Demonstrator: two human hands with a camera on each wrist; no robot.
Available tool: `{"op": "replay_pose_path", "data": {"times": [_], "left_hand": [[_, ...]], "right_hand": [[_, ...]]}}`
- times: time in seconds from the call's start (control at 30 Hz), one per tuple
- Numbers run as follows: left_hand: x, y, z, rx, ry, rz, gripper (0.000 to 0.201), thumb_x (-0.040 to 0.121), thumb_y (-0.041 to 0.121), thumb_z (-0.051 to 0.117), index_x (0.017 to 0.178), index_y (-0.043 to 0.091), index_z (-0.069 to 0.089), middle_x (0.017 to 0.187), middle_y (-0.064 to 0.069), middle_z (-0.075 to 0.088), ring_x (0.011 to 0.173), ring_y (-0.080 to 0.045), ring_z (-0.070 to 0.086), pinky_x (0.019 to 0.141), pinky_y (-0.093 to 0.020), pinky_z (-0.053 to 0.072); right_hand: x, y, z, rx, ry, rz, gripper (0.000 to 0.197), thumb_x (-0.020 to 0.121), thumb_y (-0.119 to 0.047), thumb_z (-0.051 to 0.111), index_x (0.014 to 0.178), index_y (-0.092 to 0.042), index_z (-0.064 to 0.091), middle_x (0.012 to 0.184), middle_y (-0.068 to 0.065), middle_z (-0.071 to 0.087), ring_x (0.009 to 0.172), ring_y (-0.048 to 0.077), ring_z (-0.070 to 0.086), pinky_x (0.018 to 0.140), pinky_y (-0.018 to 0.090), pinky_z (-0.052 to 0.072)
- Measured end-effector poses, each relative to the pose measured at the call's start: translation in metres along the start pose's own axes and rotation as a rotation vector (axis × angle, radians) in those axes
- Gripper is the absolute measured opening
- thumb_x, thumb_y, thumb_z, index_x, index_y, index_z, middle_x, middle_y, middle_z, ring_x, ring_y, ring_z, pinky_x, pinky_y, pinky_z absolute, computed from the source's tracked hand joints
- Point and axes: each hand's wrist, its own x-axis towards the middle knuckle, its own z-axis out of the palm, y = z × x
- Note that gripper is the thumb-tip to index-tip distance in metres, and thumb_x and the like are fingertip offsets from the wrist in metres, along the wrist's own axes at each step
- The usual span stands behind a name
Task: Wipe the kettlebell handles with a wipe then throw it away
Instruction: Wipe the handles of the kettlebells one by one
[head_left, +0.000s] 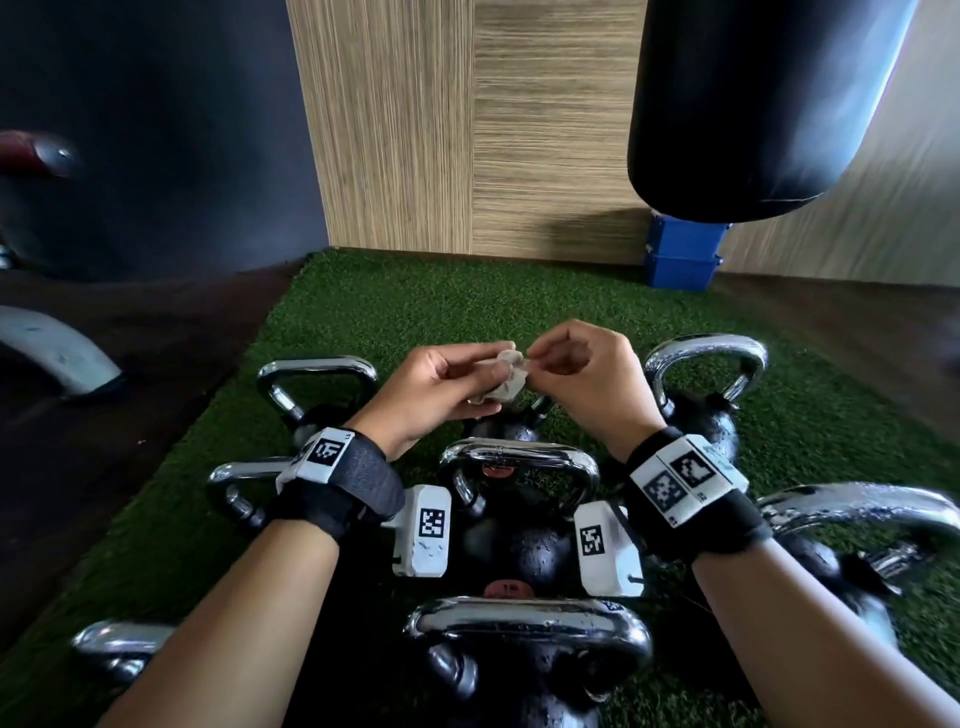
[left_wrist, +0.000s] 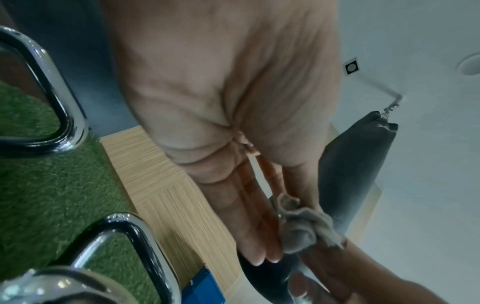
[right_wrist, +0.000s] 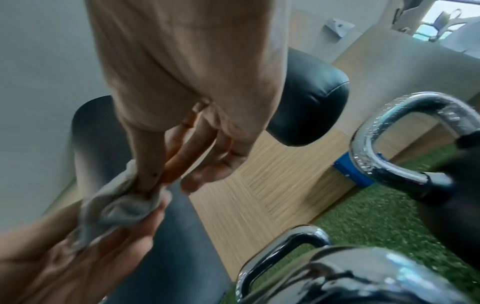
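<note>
Wipe (head_left: 506, 376), grey and crumpled, sits in the air between both hands, above the cluster of kettlebells on the green turf (head_left: 363, 306). Left of the wipe, the left hand (head_left: 441, 387) cradles it from below: the palm faces up, the fingers lie mostly straight under the bunched cloth and the thumb presses onto it from above, which the left wrist view shows as the wipe (left_wrist: 303, 226) lying against the long fingers. Right of the wipe, the right hand (head_left: 582, 374) pinches its edge between thumb and forefinger, the other fingers loosely curled and holding nothing; in the right wrist view the wipe (right_wrist: 122, 205) bunches just under that pinch.

Below the wipe stand the kettlebells, black balls with shiny chrome handles. Left of and below the wipe is 1 handle (head_left: 317, 379); directly below the wipe, between the 2 wrists, is another handle (head_left: 519, 462); nearer still is a third handle (head_left: 530, 623). Right of the wipe rises a tall handle (head_left: 706, 364), speckled with droplets.

Far behind the wipe is a wood-panelled wall (head_left: 467, 130). Up and to the right of the wipe hangs a black punching bag (head_left: 748, 104), with a blue box (head_left: 680, 254) on the floor beneath it.
</note>
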Motion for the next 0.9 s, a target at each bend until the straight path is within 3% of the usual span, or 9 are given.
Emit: {"op": "replay_pose_path", "data": {"times": [0.1, 0.17, 0.23, 0.3, 0.37, 0.47, 0.57, 0.7, 0.9], "left_hand": [[-0.003, -0.004, -0.009, 0.289, 0.008, 0.047, 0.038, 0.084, 0.038, 0.076, 0.122, 0.035, 0.074, 0.118, 0.006, 0.076, 0.112, -0.013, 0.071, 0.092, -0.032, 0.06], [-0.005, -0.01, -0.012, 0.641, 0.015, 0.106, 0.035, 0.087, 0.045, 0.076, 0.121, 0.038, 0.074, 0.118, 0.02, 0.074, 0.114, 0.002, 0.067, 0.101, -0.023, 0.05], [-0.008, -0.018, -0.006, 0.854, 0.002, 0.123, 0.032, 0.088, 0.041, 0.078, 0.119, 0.039, 0.074, 0.114, 0.024, 0.074, 0.105, 0.011, 0.066, 0.094, -0.014, 0.047], [-0.01, -0.026, 0.004, 0.957, -0.008, 0.141, 0.032, 0.088, 0.037, 0.079, 0.119, 0.035, 0.076, 0.11, 0.016, 0.076, 0.097, 0.006, 0.068, 0.087, -0.016, 0.049], [-0.011, -0.031, 0.013, 1.026, -0.023, 0.185, 0.031, 0.089, 0.036, 0.078, 0.12, 0.029, 0.077, 0.108, 0.01, 0.075, 0.096, -0.004, 0.068, 0.088, -0.024, 0.052], [-0.014, -0.034, 0.022, 1.095, -0.039, 0.234, 0.033, 0.092, 0.037, 0.074, 0.122, 0.023, 0.076, 0.106, 0.005, 0.072, 0.097, -0.01, 0.066, 0.09, -0.03, 0.052], [-0.02, -0.037, 0.019, 1.138, -0.015, 0.253, 0.034, 0.093, 0.038, 0.072, 0.123, 0.023, 0.076, 0.101, 0.003, 0.07, 0.095, -0.012, 0.062, 0.087, -0.03, 0.05], [-0.031, -0.04, 0.001, 1.101, 0.161, 0.246, 0.03, 0.093, 0.037, 0.072, 0.118, 0.023, 0.078, 0.098, 0.002, 0.074, 0.092, -0.014, 0.065, 0.084, -0.029, 0.049], [-0.036, -0.049, -0.002, 1.144, 0.179, 0.286, 0.026, 0.098, 0.034, 0.066, 0.118, 0.022, 0.078, 0.095, 0.003, 0.076, 0.081, -0.011, 0.057, 0.078, -0.018, 0.039]], "right_hand": [[-0.003, 0.028, -0.016, -0.039, -0.102, 0.124, 0.015, 0.079, -0.018, 0.082, 0.087, -0.028, 0.074, 0.083, -0.006, 0.078, 0.081, 0.014, 0.075, 0.077, 0.035, 0.06], [-0.008, 0.058, -0.029, -0.207, -0.086, 0.244, 0.022, 0.083, -0.007, 0.074, 0.083, -0.029, 0.073, 0.083, -0.006, 0.076, 0.079, 0.014, 0.071, 0.076, 0.034, 0.058], [-0.018, 0.089, -0.037, -0.407, -0.187, 0.429, 0.027, 0.081, -0.003, 0.069, 0.076, -0.029, 0.071, 0.072, -0.006, 0.072, 0.068, 0.014, 0.066, 0.065, 0.026, 0.055], [-0.034, 0.112, -0.034, -0.418, -0.432, 0.571, 0.03, 0.073, 0.004, 0.075, 0.065, -0.024, 0.068, 0.056, -0.006, 0.066, 0.052, 0.011, 0.059, 0.048, 0.02, 0.045], [-0.051, 0.128, -0.023, -0.294, -0.592, 0.602, 0.025, 0.066, -0.003, 0.089, 0.069, -0.021, 0.072, 0.062, -0.006, 0.072, 0.058, 0.007, 0.063, 0.054, 0.019, 0.047], [-0.071, 0.147, -0.006, -0.107, -0.46, 0.553, 0.038, 0.058, -0.033, 0.096, 0.089, -0.022, 0.078, 0.077, -0.011, 0.077, 0.072, 0.003, 0.068, 0.069, 0.015, 0.05], [-0.083, 0.161, -0.001, -0.077, -0.319, 0.533, 0.037, 0.054, -0.047, 0.095, 0.084, -0.031, 0.08, 0.085, -0.014, 0.078, 0.082, 0.001, 0.072, 0.078, 0.018, 0.052], [-0.092, 0.169, 0.0, -0.053, -0.277, 0.498, 0.062, 0.041, -0.073, 0.086, 0.088, -0.034, 0.08, 0.089, -0.013, 0.079, 0.087, 0.001, 0.073, 0.078, 0.02, 0.052], [-0.093, 0.168, 0.0, -0.07, -0.265, 0.473, 0.035, 0.06, -0.048, 0.091, 0.083, -0.025, 0.08, 0.086, -0.01, 0.079, 0.085, 0.006, 0.073, 0.083, 0.027, 0.055]]}}
